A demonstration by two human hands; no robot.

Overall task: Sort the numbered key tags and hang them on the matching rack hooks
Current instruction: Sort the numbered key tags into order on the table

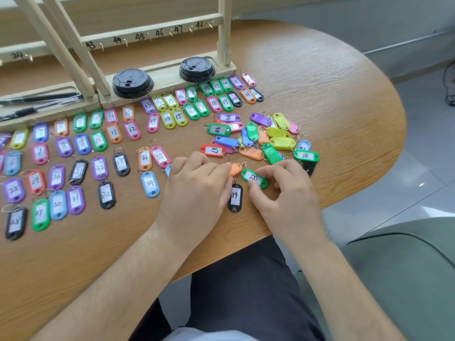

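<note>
Numbered key tags lie in ordered pairs across the wooden table (332,94), from low numbers at the left to 35 near the middle. An unsorted pile of tags (261,137) sits right of centre. My left hand (197,183) pinches an orange tag (235,169) at its fingertips. My right hand (283,187) pinches a green tag (254,178) marked 33 between thumb and fingers. A black tag (235,198) marked 39 lies flat between the two hands. The wooden rack (152,36) with numbered hooks 43 to 48 stands at the back.
Two black cup lids (133,82) (197,69) sit on the rack's base. Black pens (39,98) lie in the base tray at the left. The table's curved edge runs close in front of my hands, with my lap and a green chair (406,267) below.
</note>
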